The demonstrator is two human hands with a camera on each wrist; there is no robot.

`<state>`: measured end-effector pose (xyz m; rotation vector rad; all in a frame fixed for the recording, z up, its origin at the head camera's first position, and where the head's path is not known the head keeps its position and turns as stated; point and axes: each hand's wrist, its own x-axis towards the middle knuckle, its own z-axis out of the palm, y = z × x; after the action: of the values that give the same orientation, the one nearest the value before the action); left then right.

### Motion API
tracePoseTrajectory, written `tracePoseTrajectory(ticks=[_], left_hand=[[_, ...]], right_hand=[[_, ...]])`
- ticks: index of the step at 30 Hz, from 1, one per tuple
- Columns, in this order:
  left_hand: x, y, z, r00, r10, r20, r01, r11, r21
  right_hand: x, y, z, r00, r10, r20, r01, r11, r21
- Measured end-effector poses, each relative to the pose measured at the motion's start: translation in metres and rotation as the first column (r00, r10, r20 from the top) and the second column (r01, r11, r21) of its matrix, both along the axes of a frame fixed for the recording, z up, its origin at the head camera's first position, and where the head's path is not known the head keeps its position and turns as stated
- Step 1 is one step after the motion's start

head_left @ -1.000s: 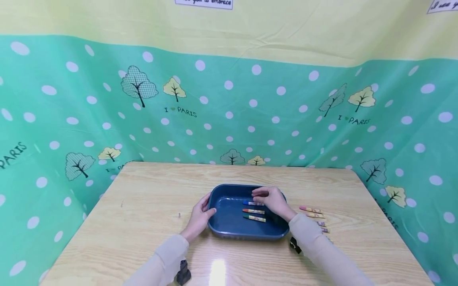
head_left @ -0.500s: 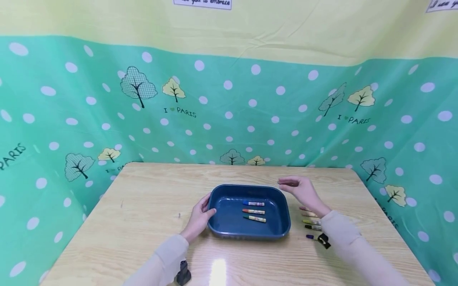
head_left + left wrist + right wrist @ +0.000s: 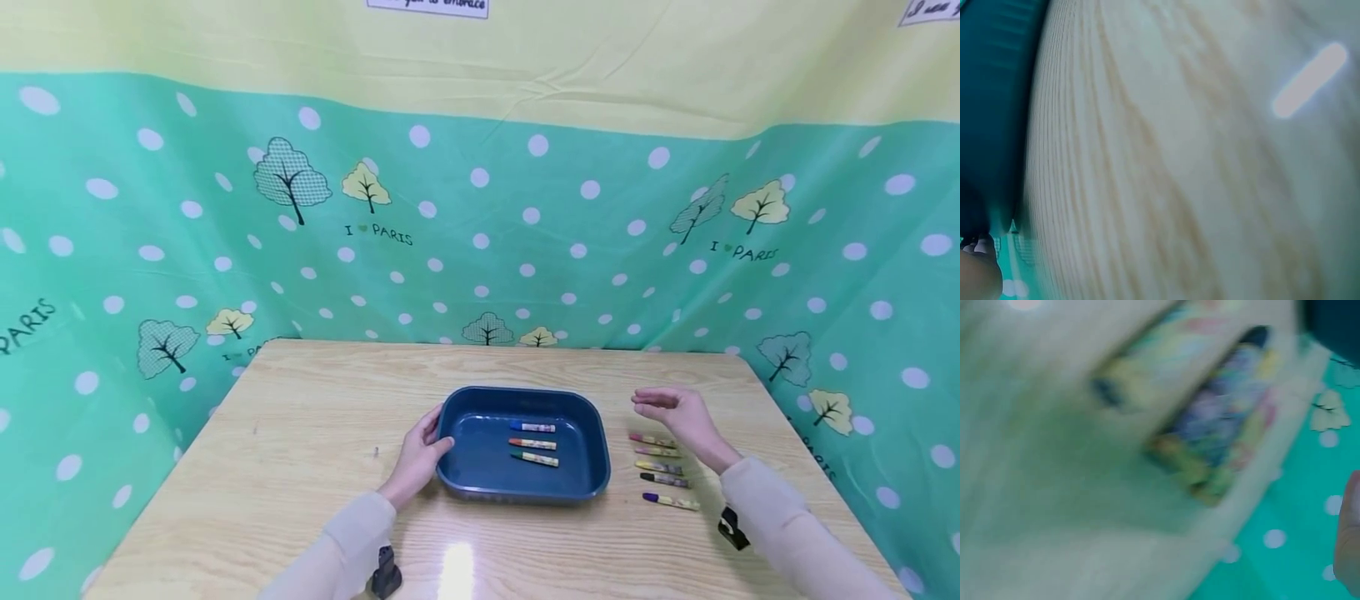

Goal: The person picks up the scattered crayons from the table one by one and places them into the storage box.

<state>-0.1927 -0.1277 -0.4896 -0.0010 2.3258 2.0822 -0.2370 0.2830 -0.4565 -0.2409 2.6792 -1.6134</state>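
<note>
A dark blue tray (image 3: 480,482) holds a blue crayon (image 3: 533,427), an orange crayon (image 3: 532,444) and a green crayon (image 3: 535,459), lying one below another. My left hand (image 3: 414,458) grips the tray's left side, thumb over the rim. To the right of the tray my right hand (image 3: 686,421) hovers, fingers extended and empty, just above a column of crayons: a pink-red one (image 3: 652,440), a pink one (image 3: 658,452), a yellow one (image 3: 658,467), a black one (image 3: 664,480) and a purple one (image 3: 671,502). The right wrist view shows two blurred crayons (image 3: 1216,419) below the hand.
The wooden table (image 3: 300,450) ends at the back against a green dotted curtain (image 3: 525,275). A tiny object (image 3: 376,452) lies left of my left hand. Black wrist devices show beneath the left sleeve (image 3: 352,533) and right sleeve (image 3: 780,508).
My right hand has moved out of the tray, to the right, and now hangs near the crayons on the table. More of those crayons show. The left hand and tray stay put.
</note>
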Motion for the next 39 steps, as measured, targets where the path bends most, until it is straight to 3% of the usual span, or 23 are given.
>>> tracePoseTrajectory(ticks=[5, 11, 18, 23, 28, 39], left_hand=[[0.0, 0.001, -0.003, 1.0, -0.001, 0.006, 0.001, 1.0, 0.002], [-0.002, -0.001, -0.001, 1.0, 0.003, -0.002, -0.003, 1.0, -0.006], [-0.002, -0.003, 0.0, 1.0, -0.006, 0.001, 0.006, 1.0, 0.006], [-0.001, -0.001, 0.0, 1.0, -0.015, 0.003, 0.015, 1.0, 0.009], [-0.002, 0.0, 0.0, 1.0, -0.019, -0.009, 0.019, 1.0, 0.016], [0.0, 0.0, -0.002, 1.0, -0.008, 0.007, 0.008, 1.0, -0.006]], right_hand=[[0.012, 0.012, -0.004, 0.996, -0.041, 0.082, 0.03, 0.991, 0.132], [0.009, 0.029, -0.015, 0.988, -0.055, 0.142, 0.032, 0.987, 0.158], [0.003, 0.031, -0.03, 0.985, -0.059, 0.16, 0.027, 0.98, 0.195], [0.004, 0.03, -0.038, 0.991, -0.048, 0.124, 0.019, 0.974, 0.226], [0.003, 0.028, -0.037, 0.996, -0.048, 0.073, 0.022, 0.949, 0.315], [0.001, 0.023, -0.023, 0.99, -0.053, 0.133, 0.017, 0.965, 0.263]])
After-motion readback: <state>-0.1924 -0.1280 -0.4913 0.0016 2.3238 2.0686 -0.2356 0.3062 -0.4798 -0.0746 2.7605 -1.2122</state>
